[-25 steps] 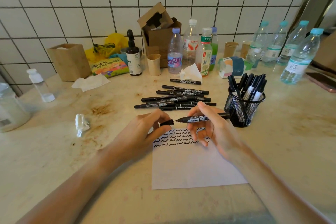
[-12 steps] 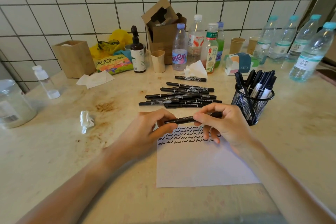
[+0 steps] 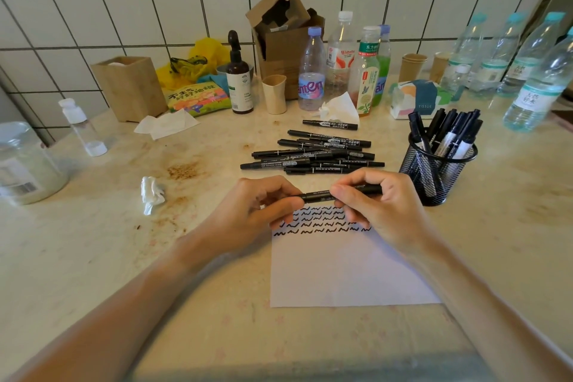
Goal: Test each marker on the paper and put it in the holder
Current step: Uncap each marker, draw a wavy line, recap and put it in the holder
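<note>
I hold one black marker level above the top of the white paper, which carries rows of black squiggles. My left hand pinches the marker's capped left end. My right hand grips its barrel with curled fingers. Just behind the hands lies a pile of several black markers on the counter. The black mesh holder stands to the right of my right hand with several markers upright in it.
A crumpled tissue lies left of my hands. Bottles, a cardboard box, cups, a tissue pack and a wooden box line the tiled wall. Water bottles stand at the right, a jar at the far left.
One second ago the cap was off in my left hand, apart from the marker. The cap is now on the tip and both hands hold the marker together.
</note>
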